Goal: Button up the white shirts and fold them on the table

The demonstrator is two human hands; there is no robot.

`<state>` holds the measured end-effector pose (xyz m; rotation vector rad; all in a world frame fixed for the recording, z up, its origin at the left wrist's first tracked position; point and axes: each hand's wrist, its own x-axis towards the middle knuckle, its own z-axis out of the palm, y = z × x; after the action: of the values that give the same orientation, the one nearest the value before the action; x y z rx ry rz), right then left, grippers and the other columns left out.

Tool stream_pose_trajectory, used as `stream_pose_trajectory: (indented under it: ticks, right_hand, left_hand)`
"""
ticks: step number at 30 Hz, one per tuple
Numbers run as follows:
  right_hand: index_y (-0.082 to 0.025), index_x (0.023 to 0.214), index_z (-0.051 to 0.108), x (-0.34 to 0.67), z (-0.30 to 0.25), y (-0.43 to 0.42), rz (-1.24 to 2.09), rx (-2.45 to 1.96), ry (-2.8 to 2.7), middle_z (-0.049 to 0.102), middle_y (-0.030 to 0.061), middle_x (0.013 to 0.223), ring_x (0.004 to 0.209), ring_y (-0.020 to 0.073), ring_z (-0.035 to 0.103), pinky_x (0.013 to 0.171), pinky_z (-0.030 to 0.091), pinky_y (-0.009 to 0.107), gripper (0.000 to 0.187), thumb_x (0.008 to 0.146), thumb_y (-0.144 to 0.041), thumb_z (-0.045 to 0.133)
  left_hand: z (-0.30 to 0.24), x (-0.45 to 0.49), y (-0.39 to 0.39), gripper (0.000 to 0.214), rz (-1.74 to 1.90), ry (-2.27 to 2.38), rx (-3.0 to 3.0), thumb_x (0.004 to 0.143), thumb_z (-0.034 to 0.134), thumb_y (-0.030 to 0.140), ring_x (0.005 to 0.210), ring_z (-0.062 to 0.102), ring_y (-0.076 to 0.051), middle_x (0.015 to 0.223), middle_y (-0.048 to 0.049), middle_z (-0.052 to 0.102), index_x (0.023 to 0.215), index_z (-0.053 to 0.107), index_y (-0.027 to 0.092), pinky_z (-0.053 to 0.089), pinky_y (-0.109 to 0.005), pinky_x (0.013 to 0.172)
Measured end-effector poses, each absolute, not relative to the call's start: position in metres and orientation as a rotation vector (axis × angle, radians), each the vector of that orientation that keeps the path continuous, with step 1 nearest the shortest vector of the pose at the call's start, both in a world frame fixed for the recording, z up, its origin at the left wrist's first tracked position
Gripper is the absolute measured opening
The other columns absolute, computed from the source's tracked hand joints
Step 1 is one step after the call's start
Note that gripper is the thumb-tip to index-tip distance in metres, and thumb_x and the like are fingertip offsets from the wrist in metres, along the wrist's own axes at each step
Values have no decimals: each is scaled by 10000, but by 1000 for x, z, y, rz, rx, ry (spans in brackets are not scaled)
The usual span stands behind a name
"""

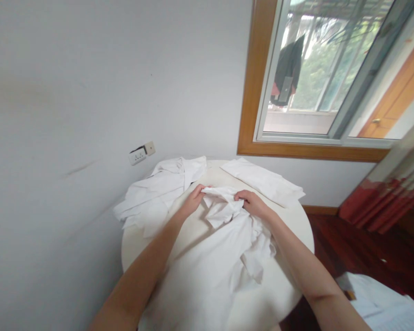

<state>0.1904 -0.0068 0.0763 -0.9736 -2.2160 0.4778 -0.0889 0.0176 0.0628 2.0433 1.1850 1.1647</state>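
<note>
A crumpled white garment [207,257], its exact kind unclear, spreads over the round table [303,230] and down to the near edge. My left hand [195,197] is closed on its far edge, thumb and fingers pinching the cloth. On the right, my right hand [250,201] grips the same edge with curled fingers. Between the two hands the fabric is lifted slightly and bunched in folds. Loose parts of it lie wrinkled below my right hand.
A loose heap of white cloth [155,193] covers the table's left back. Flat folded white cloth [265,179] lies at the back right. Behind are a wall with a socket [138,156] and a window. White fabric [382,299] sits low at right, near a curtain [382,197].
</note>
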Motion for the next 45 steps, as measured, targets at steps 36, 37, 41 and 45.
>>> stream_pose_trajectory:
  ticks: [36, 37, 41, 45]
  right_hand:
    - [-206, 738, 486, 196, 26, 14, 427, -1365, -1854, 545, -15, 672, 647, 140, 471, 599, 329, 243, 250, 859, -385, 361]
    - [-205, 756, 502, 193, 26, 13, 441, -1342, -1871, 551, -17, 678, 650, 138, 478, 601, 335, 241, 241, 859, -377, 368]
    - [-207, 965, 558, 188, 29, 10, 527, -1274, -1832, 593, -10, 760, 698, 146, 528, 644, 393, 255, 249, 854, -335, 376]
    - [-230, 1290, 439, 190, 34, 6, 632, -1017, -1897, 587, 62, 1162, 1020, 197, 558, 841, 451, 331, 519, 783, -315, 503]
  left_hand:
    - [146, -106, -26, 320, 1264, 1003, 1090, 723, 619, 353, 835, 670, -217, 871, -84, 714, 938, 643, 118, 527, -313, 744]
    - [153, -104, -30, 321, 1306, 945, 1072, 744, 602, 340, 835, 671, -210, 882, -86, 712, 970, 637, 115, 532, -318, 754]
    - [159, -92, -40, 367, 1271, 803, 1147, 841, 480, 398, 872, 661, -206, 955, -93, 696, 1068, 604, 137, 530, -369, 810]
    - [134, -78, -29, 332, 1146, 848, 1522, 807, 524, 327, 870, 627, -177, 942, -47, 660, 1095, 592, 177, 506, -340, 824]
